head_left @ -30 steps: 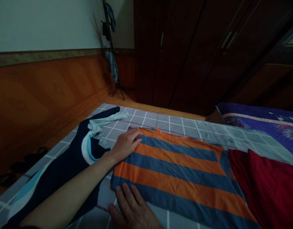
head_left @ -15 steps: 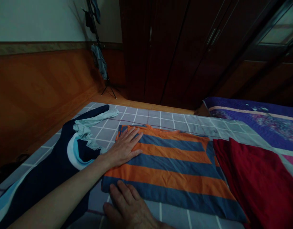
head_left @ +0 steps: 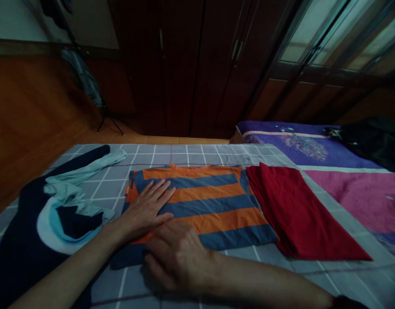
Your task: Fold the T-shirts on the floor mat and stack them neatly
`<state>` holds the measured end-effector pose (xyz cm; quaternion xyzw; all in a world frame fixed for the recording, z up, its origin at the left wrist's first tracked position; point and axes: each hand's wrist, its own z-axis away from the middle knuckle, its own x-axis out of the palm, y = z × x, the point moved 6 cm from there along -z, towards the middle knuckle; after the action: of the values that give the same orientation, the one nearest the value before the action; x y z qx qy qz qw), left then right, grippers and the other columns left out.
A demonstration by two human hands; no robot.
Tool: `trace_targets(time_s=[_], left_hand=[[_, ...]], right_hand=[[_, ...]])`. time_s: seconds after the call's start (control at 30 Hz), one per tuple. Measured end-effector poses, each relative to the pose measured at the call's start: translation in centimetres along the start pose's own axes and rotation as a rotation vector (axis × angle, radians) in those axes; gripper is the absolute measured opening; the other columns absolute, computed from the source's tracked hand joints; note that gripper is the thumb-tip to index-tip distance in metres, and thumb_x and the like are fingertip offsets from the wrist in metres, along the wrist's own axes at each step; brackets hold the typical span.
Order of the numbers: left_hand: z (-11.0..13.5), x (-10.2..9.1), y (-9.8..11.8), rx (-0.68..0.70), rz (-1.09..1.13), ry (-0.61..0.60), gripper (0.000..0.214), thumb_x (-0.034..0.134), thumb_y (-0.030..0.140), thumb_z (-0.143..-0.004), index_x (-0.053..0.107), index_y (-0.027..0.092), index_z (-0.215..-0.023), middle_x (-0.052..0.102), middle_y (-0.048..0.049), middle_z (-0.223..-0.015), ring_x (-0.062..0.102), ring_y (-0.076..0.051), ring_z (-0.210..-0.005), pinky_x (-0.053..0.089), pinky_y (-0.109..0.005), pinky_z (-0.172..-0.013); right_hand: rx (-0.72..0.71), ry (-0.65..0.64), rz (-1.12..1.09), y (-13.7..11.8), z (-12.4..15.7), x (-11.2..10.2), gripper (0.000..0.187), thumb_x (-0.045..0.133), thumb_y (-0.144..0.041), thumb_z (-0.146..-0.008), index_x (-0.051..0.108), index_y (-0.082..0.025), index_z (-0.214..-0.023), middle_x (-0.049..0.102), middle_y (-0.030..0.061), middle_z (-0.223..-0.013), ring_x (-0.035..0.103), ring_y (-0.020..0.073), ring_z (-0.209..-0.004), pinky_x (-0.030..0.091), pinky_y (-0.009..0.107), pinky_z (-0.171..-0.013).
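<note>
An orange and blue-grey striped shirt (head_left: 204, 201) lies flat, its sides folded in, on a grey checked sheet. My left hand (head_left: 150, 206) rests palm down on its left side, fingers spread, holding nothing. Close by, my right hand (head_left: 181, 255) is over the lower left part of the shirt, near the hem. Its fingers look bent and are blurred, and their tips are hidden, so any grip on the cloth cannot be made out. Right of the shirt and against it lies a folded red cloth garment (head_left: 300, 210).
Left of my hands is a heap with a dark navy garment (head_left: 20, 227) and a pale green cloth (head_left: 65, 184). The checked sheet (head_left: 113, 184) lies beneath everything. Beyond are a purple and pink bed cover (head_left: 339, 184), dark wardrobe doors (head_left: 184, 73) and a clothes stand (head_left: 102, 113).
The view has swung right, showing more of the bed cover and the red garment. My right hand has moved up onto the shirt, its fingers now more bent. My left hand stays on the shirt.
</note>
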<state>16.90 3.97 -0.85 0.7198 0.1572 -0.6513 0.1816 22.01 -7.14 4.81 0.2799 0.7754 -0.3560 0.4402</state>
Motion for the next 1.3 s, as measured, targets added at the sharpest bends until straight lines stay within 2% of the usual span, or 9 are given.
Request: trace_targets(time_s=[0.07, 0.2, 0.3, 0.37, 0.5, 0.63, 0.77, 1.03, 1.3], left_hand=[[0.1, 0.3, 0.4, 0.033, -0.001, -0.008, 0.066, 0.039, 0.057, -0.09, 0.03, 0.023, -0.145, 0.027, -0.0078, -0.153, 0.021, -0.026, -0.141, 0.016, -0.046, -0.114], [0.1, 0.6, 0.4, 0.031, 0.022, -0.024, 0.071, 0.038, 0.064, -0.087, 0.03, 0.024, -0.145, 0.029, -0.008, -0.152, 0.025, -0.029, -0.139, 0.019, -0.05, -0.112], [0.1, 0.7, 0.3, 0.038, 0.031, -0.018, 0.071, 0.038, 0.064, -0.087, 0.03, 0.025, -0.145, 0.027, -0.0073, -0.152, 0.025, -0.029, -0.139, 0.018, -0.049, -0.113], [0.1, 0.8, 0.2, 0.041, 0.028, -0.021, 0.071, 0.038, 0.064, -0.087, 0.029, 0.025, -0.146, 0.026, -0.0069, -0.152, 0.025, -0.029, -0.139, 0.018, -0.049, -0.113], [0.2, 1.1, 0.0, 0.041, 0.022, 0.001, 0.07, 0.039, 0.064, -0.087, 0.027, 0.027, -0.146, 0.027, -0.006, -0.152, 0.028, -0.029, -0.138, 0.021, -0.049, -0.112], [0.3, 1.5, -0.2, 0.068, -0.006, 0.042, 0.07, 0.04, 0.063, -0.087, 0.022, 0.03, -0.147, 0.026, -0.0044, -0.152, 0.029, -0.028, -0.138, 0.02, -0.048, -0.112], [0.3, 1.9, -0.3, 0.079, -0.044, 0.04, 0.072, 0.04, 0.063, -0.087, 0.022, 0.029, -0.147, 0.025, -0.0049, -0.153, 0.029, -0.029, -0.138, 0.021, -0.049, -0.112], [0.2, 1.9, -0.4, 0.083, -0.042, 0.054, 0.071, 0.041, 0.064, -0.086, 0.023, 0.031, -0.146, 0.028, -0.0036, -0.152, 0.032, -0.03, -0.136, 0.024, -0.049, -0.11], [0.3, 2.3, -0.5, 0.091, -0.066, 0.051, 0.073, 0.04, 0.065, -0.086, 0.023, 0.03, -0.147, 0.026, -0.0042, -0.152, 0.028, -0.029, -0.138, 0.021, -0.048, -0.112]], right_hand=[[0.203, 0.036, 0.036, 3.9, -1.0, -3.4, 0.02, 0.047, -0.027, -0.086, 0.063, -0.016, -0.091, 0.066, 0.005, -0.083, 0.057, 0.0161, -0.075, 0.042, 0.026, -0.068], [0.902, 0.04, 0.321, 15.2, 1.7, -10.7, 0.037, 0.04, -0.039, -0.091, 0.069, -0.016, -0.085, 0.069, 0.0096, -0.081, 0.064, 0.0222, -0.081, 0.043, 0.03, -0.07], [1.243, -0.086, 0.465, 21.7, 6.4, -13.5, 0.045, 0.044, -0.05, -0.087, 0.07, -0.013, -0.089, 0.068, 0.0184, -0.096, 0.062, 0.0319, -0.098, 0.044, 0.037, -0.077], [1.331, -0.118, 0.446, 24.3, 8.9, -13.7, 0.051, 0.045, -0.055, -0.085, 0.069, -0.011, -0.094, 0.066, 0.021, -0.101, 0.061, 0.0338, -0.1, 0.045, 0.04, -0.078], [1.376, -0.115, 0.381, 26.4, 10.9, -12.3, 0.06, 0.049, -0.063, -0.08, 0.068, -0.011, -0.101, 0.066, 0.0212, -0.105, 0.061, 0.0338, -0.101, 0.047, 0.04, -0.078], [1.39, -0.073, 0.348, 27.2, 10.8, -11.3, 0.04, 0.057, -0.046, -0.077, 0.068, -0.015, -0.1, 0.067, 0.0166, -0.103, 0.062, 0.0311, -0.1, 0.047, 0.038, -0.078], [1.417, 0.001, 0.339, 27.8, 11.4, -11.7, 0.042, 0.058, -0.041, -0.076, 0.065, -0.014, -0.107, 0.066, 0.017, -0.107, 0.062, 0.0304, -0.1, 0.048, 0.036, -0.076], [1.376, 0.112, 0.305, 28.8, 11.9, -11.9, 0.025, 0.049, -0.031, -0.081, 0.069, -0.02, -0.092, 0.07, 0.0076, -0.094, 0.065, 0.0218, -0.09, 0.045, 0.026, -0.071], [1.337, 0.128, 0.327, 28.3, 11.2, -11.5, 0.026, 0.052, -0.028, -0.081, 0.069, -0.017, -0.096, 0.069, 0.0121, -0.099, 0.063, 0.0251, -0.096, 0.045, 0.029, -0.075]])
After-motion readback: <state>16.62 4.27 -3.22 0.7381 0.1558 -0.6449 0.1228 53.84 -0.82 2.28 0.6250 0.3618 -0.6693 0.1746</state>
